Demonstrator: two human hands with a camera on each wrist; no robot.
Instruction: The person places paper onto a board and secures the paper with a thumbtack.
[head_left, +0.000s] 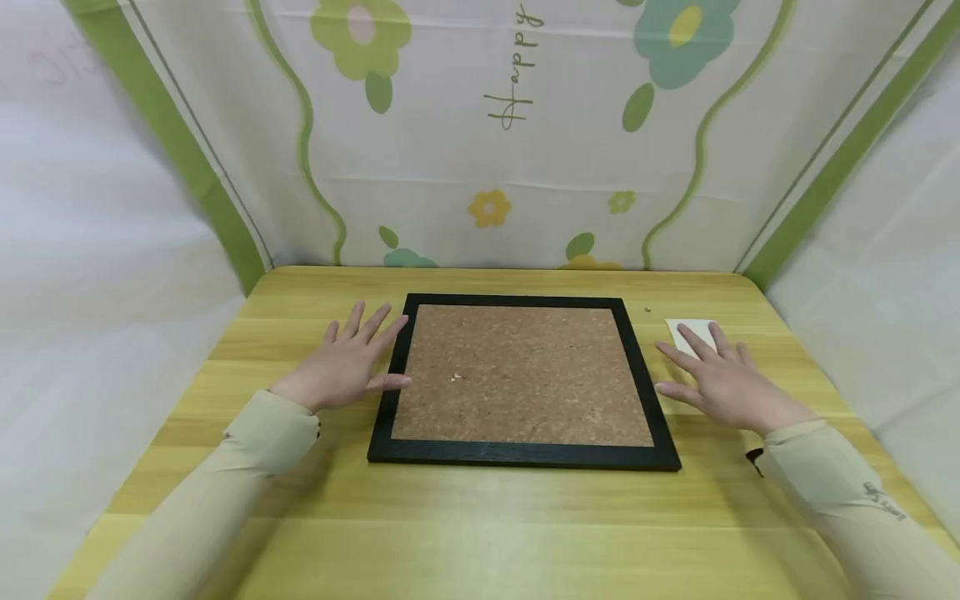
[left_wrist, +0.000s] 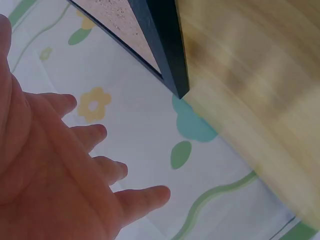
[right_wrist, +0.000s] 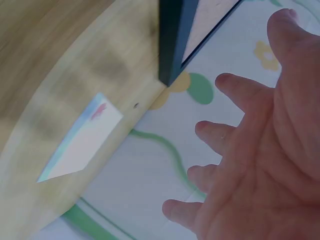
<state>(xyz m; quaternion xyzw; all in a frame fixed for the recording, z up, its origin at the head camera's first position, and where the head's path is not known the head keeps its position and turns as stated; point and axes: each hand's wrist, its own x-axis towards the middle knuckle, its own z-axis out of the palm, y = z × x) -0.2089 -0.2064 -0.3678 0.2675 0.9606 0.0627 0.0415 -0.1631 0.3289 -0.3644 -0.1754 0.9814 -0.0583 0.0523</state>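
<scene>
A cork board in a black frame lies flat on the table between my two hands. My left hand is at its left side, fingers spread and holding nothing; in the head view its thumb and index fingertip overlap the frame's left edge. Whether they touch it, I cannot tell. To the right of the board, my right hand has its fingers spread too, with nothing in them. Beyond that hand lies a white card, partly covered by the fingers in the head view. A pinkish mark shows on the card in the right wrist view.
Small whitish bits sit on the cork. A tiny dark speck lies on the wooden table near the board's far right corner. A flowered cloth rises behind the table, with white cloth along both sides.
</scene>
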